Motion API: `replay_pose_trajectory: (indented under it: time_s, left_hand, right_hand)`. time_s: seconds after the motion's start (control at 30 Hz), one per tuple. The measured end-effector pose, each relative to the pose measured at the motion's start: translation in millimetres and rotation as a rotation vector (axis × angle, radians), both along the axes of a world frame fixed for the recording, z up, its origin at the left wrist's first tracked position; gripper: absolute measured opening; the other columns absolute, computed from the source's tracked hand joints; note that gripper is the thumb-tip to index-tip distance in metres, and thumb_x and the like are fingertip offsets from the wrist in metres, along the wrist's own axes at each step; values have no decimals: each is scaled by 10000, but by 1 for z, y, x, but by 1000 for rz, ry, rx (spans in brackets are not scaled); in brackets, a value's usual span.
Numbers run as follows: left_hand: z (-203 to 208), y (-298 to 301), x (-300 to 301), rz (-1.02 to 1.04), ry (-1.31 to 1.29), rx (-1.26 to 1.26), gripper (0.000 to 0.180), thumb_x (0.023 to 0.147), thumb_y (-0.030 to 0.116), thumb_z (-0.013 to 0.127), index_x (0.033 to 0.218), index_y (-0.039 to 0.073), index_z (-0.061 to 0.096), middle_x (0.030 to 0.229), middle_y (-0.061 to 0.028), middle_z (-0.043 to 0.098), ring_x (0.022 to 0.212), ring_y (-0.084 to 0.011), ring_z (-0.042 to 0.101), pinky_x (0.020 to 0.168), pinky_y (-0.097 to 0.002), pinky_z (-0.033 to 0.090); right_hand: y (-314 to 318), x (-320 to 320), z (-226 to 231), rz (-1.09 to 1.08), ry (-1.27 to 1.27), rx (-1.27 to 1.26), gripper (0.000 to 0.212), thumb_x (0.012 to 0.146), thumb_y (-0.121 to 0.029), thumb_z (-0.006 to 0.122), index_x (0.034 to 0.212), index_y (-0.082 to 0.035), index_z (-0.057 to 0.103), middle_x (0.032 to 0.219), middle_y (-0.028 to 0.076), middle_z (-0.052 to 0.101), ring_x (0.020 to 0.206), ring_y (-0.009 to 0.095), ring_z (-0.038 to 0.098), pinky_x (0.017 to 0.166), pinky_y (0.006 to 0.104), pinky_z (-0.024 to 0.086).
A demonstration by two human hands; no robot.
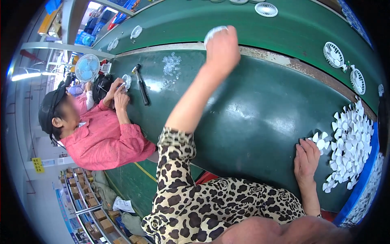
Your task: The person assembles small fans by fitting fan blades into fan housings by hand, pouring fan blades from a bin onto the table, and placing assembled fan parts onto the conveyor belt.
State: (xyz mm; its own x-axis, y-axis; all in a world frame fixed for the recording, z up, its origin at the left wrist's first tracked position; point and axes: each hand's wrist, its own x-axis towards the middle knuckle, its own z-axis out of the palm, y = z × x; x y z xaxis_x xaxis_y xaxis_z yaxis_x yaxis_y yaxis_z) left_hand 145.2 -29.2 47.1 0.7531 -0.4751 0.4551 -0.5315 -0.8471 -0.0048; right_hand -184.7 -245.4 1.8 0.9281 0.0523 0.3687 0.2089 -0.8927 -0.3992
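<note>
My left hand [222, 48] is stretched over the far edge of the table, by the green belt. Its fingers are closed on a white round fan grille [214, 32], mostly hidden behind the hand. My right hand [307, 159] lies low at the right side of the table, fingers extended and slightly bent. Its fingertips touch a white fan blade [320, 143] lying apart from the others; the thumb cannot be made out. Just right of it spreads a heap of white fan blades [350, 140].
A green conveyor belt [296, 30] carries round grilles [334, 55] beyond the table. A blue-edged container [367, 179] of white parts stands right. At left, a co-worker in a red shirt [107, 138] handles a grille [126, 82] near a hammer [141, 85] and small clear pieces [171, 64].
</note>
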Motion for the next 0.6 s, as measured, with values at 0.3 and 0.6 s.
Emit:
replay_pose_trajectory:
  time_s: [0.3,0.6]
  left_hand:
    - [5,2,-136,-174,690,-247,287,828,197,638,1075,51,627,941,-151,669,849,-302,652,743,-390,514]
    - [-18,-1,-112,-223,547,-21,215,811,143,611,1009,64,639,1003,-132,620,1008,-316,555,861,-408,458]
  right_hand:
    - [-20,-1,7,-66,-248,139,269,742,42,644,1008,14,610,1034,144,611,974,329,581,837,407,475]
    - [-50,-17,35,-269,-60,-22,246,779,-27,618,1023,-51,601,904,105,573,893,281,580,692,385,498]
